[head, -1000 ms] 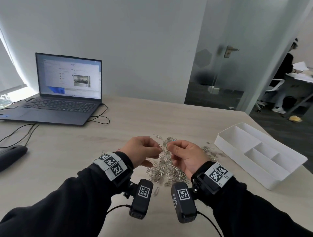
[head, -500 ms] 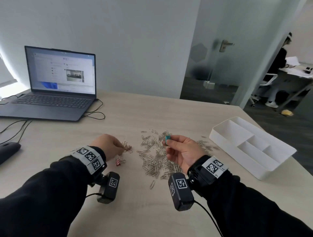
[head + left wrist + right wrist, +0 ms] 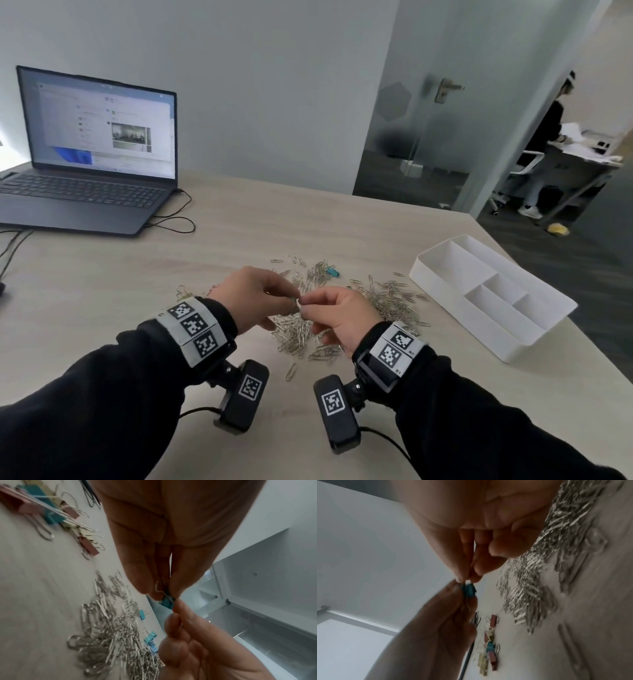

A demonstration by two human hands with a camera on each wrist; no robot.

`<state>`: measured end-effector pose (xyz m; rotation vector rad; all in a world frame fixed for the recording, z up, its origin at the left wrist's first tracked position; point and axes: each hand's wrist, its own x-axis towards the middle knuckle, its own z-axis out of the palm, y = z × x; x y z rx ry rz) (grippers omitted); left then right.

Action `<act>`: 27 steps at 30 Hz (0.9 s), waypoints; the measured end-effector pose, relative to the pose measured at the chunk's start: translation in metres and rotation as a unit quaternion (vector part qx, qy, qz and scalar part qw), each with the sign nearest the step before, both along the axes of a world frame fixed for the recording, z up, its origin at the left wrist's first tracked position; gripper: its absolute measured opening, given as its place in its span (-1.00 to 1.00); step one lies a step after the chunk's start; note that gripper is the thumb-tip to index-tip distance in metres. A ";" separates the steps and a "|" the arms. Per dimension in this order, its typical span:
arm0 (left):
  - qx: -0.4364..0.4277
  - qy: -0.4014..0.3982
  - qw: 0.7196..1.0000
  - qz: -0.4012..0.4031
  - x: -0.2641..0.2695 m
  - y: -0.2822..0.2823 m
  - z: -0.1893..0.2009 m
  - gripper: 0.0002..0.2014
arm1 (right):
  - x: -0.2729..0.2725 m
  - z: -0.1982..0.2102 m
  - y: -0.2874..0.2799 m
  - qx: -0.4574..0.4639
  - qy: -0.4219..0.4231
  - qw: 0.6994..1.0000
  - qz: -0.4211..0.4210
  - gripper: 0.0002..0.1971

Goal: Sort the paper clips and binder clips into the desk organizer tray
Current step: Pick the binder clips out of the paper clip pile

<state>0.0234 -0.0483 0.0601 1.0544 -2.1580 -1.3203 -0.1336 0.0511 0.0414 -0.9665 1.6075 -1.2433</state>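
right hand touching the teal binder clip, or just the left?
Touching. The left wrist view shows the right hand fingertips pinching the end of the teal binder clip, while the left hand pinches its wire handle.

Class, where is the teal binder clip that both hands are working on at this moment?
The teal binder clip is pinched between the left hand and right hand, above the paper clip pile, left of the white tray.
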 end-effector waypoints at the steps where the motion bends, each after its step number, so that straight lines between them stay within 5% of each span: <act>1: 0.004 -0.014 1.000 0.007 0.001 -0.003 -0.001 -0.89 | -0.004 0.002 0.001 0.003 0.010 1.000 0.005 -0.85; 8: -0.128 -0.179 0.971 0.093 0.031 -0.047 -0.002 -0.88 | -0.078 0.017 -0.014 0.031 0.258 0.958 -0.124 -0.96; 13: -0.122 -0.246 0.956 0.106 0.050 -0.060 -0.011 -0.85 | -0.108 0.008 -0.027 0.140 0.407 0.901 -0.052 -0.85; 18: -0.122 -0.169 0.968 0.139 0.049 -0.056 -0.009 -0.84 | -0.097 0.007 -0.044 0.190 0.472 0.861 0.013 -0.63; 22: -0.099 -0.130 0.980 0.117 0.040 -0.047 -0.004 -0.93 | -0.090 0.009 -0.052 0.200 0.499 0.843 0.030 -0.72; 27: -0.074 -0.092 0.989 0.092 0.030 -0.034 -0.003 -0.96 | -0.096 0.005 -0.050 0.175 0.476 0.862 0.013 -0.84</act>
